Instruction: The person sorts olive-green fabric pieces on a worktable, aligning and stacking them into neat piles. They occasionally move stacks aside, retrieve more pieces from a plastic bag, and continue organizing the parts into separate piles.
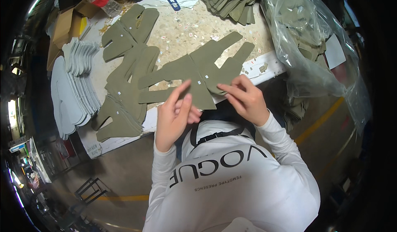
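Note:
Two olive-green flat cut pieces [198,72] with forked arms lie side by side on the near part of the table, a small white sticker on each. My right hand [248,97] is at the near edge of the right-hand piece [223,68], index fingertip on its top and thumb lower, closed on the edge. My left hand [175,114] hovers beside the left piece's near side, index finger stretched and the other fingers loosely curled apart. Nothing shows in it. More olive pieces [130,70] lie in overlapping stacks to the left.
Pale grey cut pieces [76,91] are stacked at the table's left edge. At the back are blue thread snips [172,2], a clear bottle [103,2] and a cardboard box [66,31]. An olive stack [231,2] stands far right, near a clear plastic bag [306,29] holding more pieces.

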Demonstrator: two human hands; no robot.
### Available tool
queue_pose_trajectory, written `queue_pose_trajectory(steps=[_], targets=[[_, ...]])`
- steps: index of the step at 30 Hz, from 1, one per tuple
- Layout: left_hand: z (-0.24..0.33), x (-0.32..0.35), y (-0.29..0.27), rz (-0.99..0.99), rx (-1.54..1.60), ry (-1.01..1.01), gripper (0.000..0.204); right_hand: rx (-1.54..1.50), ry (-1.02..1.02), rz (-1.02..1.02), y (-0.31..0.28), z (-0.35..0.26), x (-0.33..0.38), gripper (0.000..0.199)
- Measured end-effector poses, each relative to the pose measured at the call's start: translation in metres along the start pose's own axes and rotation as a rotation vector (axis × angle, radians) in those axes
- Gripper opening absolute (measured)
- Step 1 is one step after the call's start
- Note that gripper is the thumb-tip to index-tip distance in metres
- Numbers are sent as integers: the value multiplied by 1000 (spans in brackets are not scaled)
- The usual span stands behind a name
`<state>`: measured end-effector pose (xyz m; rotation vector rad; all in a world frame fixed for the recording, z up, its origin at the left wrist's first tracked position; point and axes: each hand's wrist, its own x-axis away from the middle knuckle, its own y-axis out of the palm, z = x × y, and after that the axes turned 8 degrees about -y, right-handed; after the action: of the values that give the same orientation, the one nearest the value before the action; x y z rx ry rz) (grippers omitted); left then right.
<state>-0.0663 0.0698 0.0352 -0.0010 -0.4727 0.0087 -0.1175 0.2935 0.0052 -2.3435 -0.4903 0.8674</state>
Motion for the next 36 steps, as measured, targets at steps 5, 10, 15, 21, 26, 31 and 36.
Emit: queue_pose_trajectory(steps=[5, 10, 15, 21, 26, 31, 36], targets=[[-2, -33, 38, 44, 8, 234, 44, 23, -6, 166, 1, -16, 13, 43], [2, -35, 40, 177, -522, 536, 53, -72, -13, 197, -2, -22, 12, 33], [14, -4, -19, 239, -593, 548, 59, -177, 190, 278, -2, -11, -6, 25], [4, 21, -89, 362, -457, 191, 54, -518, 274, 186, 21, -2, -27, 36], [-16, 27, -90, 429, -428, 236, 53, -744, 288, 109, 47, 1, -43, 62], [-19, 30, -90, 439, -388, 225, 52, -788, 404, 22, 56, -3, -44, 64], [-18, 33, -84, 382, -341, 194, 54, -616, 250, -204, 26, 21, -43, 51]])
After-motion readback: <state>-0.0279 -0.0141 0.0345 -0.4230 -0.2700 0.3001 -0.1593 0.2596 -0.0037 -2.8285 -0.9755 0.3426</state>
